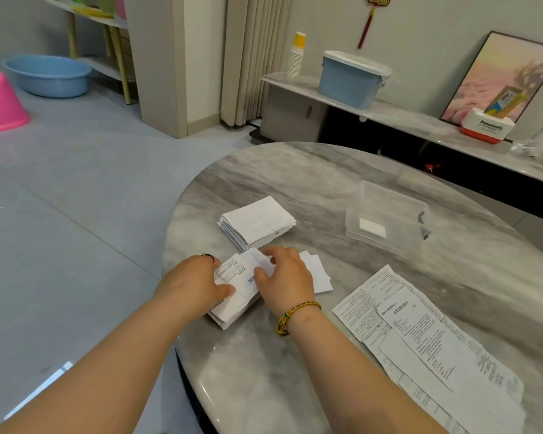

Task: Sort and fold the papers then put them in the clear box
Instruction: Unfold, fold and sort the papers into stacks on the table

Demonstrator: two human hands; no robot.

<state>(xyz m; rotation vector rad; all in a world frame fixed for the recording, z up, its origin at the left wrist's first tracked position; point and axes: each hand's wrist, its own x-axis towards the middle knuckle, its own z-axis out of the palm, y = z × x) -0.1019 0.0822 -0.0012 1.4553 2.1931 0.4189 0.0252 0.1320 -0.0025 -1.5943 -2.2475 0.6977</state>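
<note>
Both hands (242,277) pinch the printed sheet (235,289) mid-fold; uneven pressure risks a skewed crease, shifting papers (317,274) beneath.

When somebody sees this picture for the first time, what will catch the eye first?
First, the left hand and the right hand, which together hold a printed paper at the near edge of the table. Just behind them lies a stack of folded papers, and further right stands the clear box with one white piece inside. Long unfolded sheets lie beside the right forearm.
</note>
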